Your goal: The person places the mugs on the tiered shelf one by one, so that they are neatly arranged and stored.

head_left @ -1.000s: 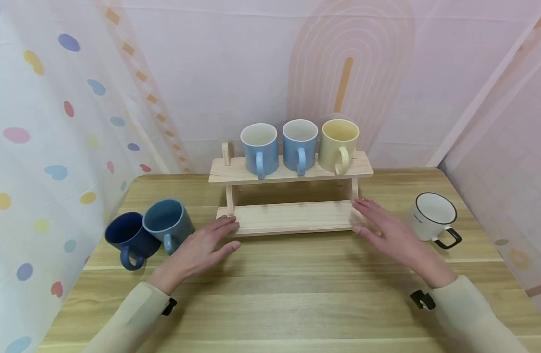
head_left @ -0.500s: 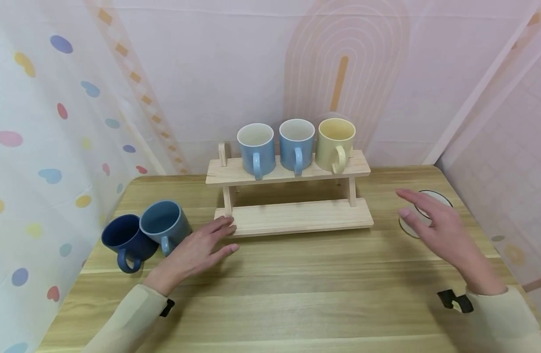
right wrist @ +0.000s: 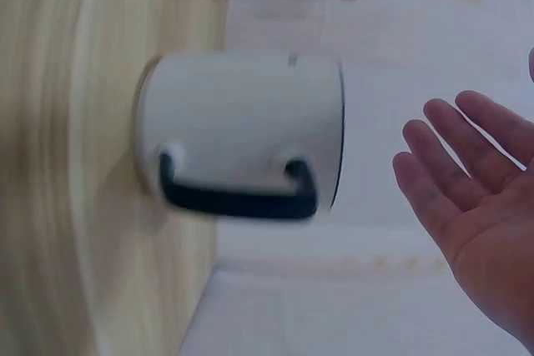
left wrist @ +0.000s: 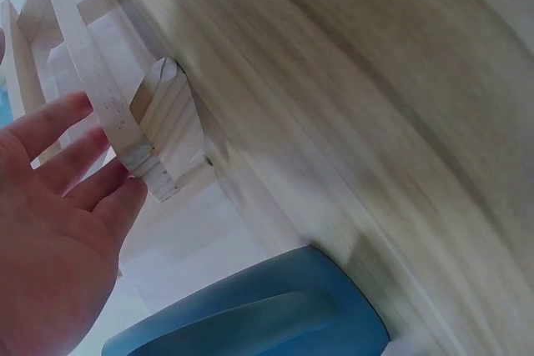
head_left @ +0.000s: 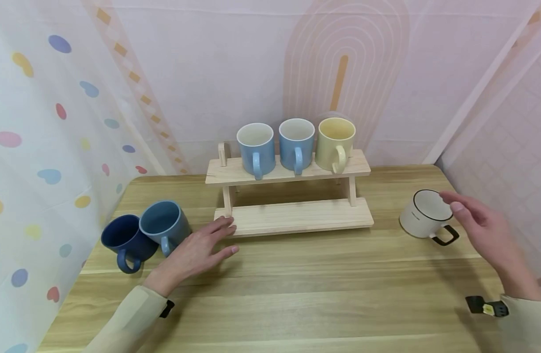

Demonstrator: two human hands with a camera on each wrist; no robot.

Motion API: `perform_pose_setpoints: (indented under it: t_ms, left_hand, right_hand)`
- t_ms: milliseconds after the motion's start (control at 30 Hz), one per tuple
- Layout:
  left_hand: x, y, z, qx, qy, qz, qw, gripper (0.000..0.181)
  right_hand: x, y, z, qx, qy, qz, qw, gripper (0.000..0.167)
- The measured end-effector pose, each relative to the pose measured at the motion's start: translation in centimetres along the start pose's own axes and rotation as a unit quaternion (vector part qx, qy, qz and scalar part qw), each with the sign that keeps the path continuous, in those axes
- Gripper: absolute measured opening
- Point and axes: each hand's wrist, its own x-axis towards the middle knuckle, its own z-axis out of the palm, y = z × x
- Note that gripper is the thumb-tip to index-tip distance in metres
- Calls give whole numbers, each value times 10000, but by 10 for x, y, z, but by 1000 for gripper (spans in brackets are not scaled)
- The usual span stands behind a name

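Note:
My left hand (head_left: pixel 193 255) rests with its fingers straight on the left end of a two-tier wooden rack (head_left: pixel 296 218); the left wrist view shows the fingertips touching the board's end. My right hand (head_left: pixel 488 228) hovers, fingers extended, just right of a white mug (head_left: pixel 418 220) with a black rim and black handle. In the right wrist view a gap shows between that hand and the mug, and nothing is held. Two light blue mugs (head_left: pixel 258 152) and a yellow mug (head_left: pixel 334 149) stand upright on the rack's upper shelf, handles facing me.
Left of the rack, a dark blue mug (head_left: pixel 126 240) and a teal-blue mug (head_left: pixel 164 225) stand side by side on the wooden table (head_left: pixel 296 294), close to my left hand. A patterned curtain (head_left: pixel 199 73) hangs behind the table and along both sides.
My right hand has left the rack's right end and moved right, passing over the white mug to its right side. The left hand has stayed at the rack's left end.

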Motion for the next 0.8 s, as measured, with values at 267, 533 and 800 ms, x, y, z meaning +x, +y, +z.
perform_pose_setpoints:
  t_ms: [267, 533, 800]
  left_hand:
    - [2, -1, -1, -41, -69, -29, 10000, 65]
    - [2, -1, -2, -100, -111, -61, 9999, 65]
    - [2, 0, -3, -114, -121, -104, 9998, 65]
  right_hand:
    - [-11, 27, -16, 368, -99, 22, 9993, 37]
    - [-18, 47, -21, 706, -307, -238, 9967, 31]
    - [-24, 68, -29, -87, -1151, 487, 9921, 27]
